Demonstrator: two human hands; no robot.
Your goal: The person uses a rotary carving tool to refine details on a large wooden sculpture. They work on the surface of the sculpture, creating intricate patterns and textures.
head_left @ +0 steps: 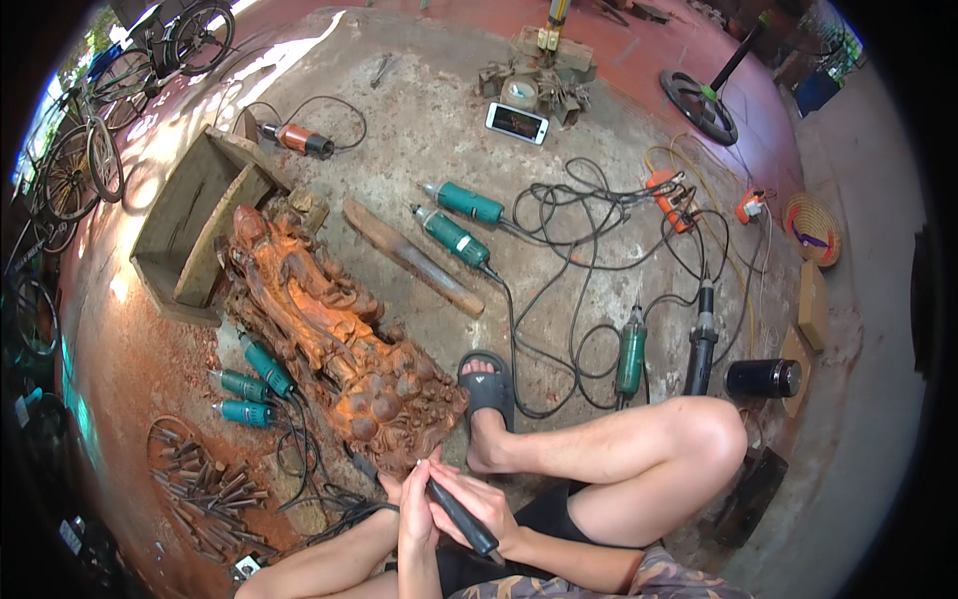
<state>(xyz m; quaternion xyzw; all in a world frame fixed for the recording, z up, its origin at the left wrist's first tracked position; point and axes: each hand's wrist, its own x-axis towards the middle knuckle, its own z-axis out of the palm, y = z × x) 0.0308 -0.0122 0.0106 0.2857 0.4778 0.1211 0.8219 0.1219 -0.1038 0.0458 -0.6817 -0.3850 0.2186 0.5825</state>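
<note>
A reddish-brown wood carving (pixel 334 329) of a robed figure lies on the ground in front of me, its knobbly lower end nearest my hands. My right hand (pixel 479 507) is closed round a black cylindrical hand tool (pixel 463 519), whose rear end sticks out toward my lap. Pressed against the front of the same tool is my left hand (pixel 416 511), its fingers drawn together beside the carving's base. The tool's working tip is hidden by my fingers and too small to make out.
Green power tools (pixel 631 354) with tangled black cords lie right and ahead. More green tools (pixel 264 367) and a pile of chisel-like sticks (pixel 210 494) are at left. A wooden bar (pixel 414 260), wooden frame (pixel 165 225), phone (pixel 517 123) and dark flask (pixel 763 378) stand or lie around.
</note>
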